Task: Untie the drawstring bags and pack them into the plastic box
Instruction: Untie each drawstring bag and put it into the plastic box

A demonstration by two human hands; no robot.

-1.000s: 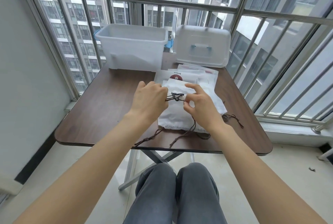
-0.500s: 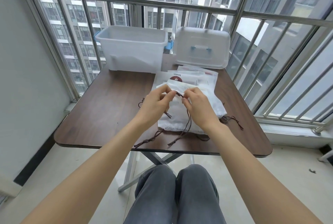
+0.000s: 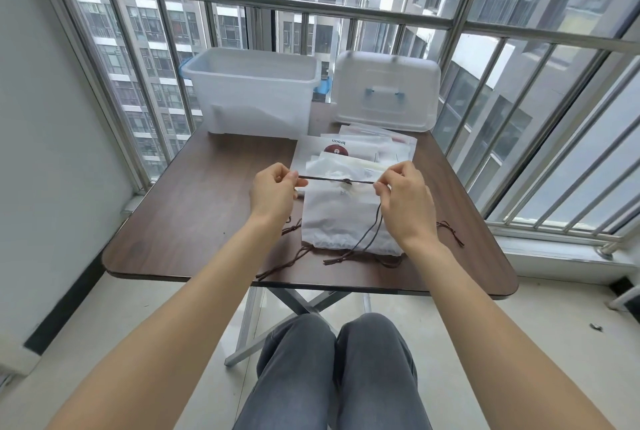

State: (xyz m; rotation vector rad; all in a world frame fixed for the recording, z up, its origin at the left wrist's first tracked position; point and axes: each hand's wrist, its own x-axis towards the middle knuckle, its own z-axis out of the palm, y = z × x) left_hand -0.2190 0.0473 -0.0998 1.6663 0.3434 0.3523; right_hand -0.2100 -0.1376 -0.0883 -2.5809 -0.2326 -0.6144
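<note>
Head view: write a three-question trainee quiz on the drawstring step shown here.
1. True or false: the brown drawstring is stretched taut between the left hand and the right hand.
2. Where does the box lid stand? A) closed on the plastic box B) upright at the table's far edge, beside the box C) on the floor
3. Fill in: a small ____ shows at the middle of the stretched cord, above the white drawstring bag.

Key: 1 true; 2 B; 3 knot.
</note>
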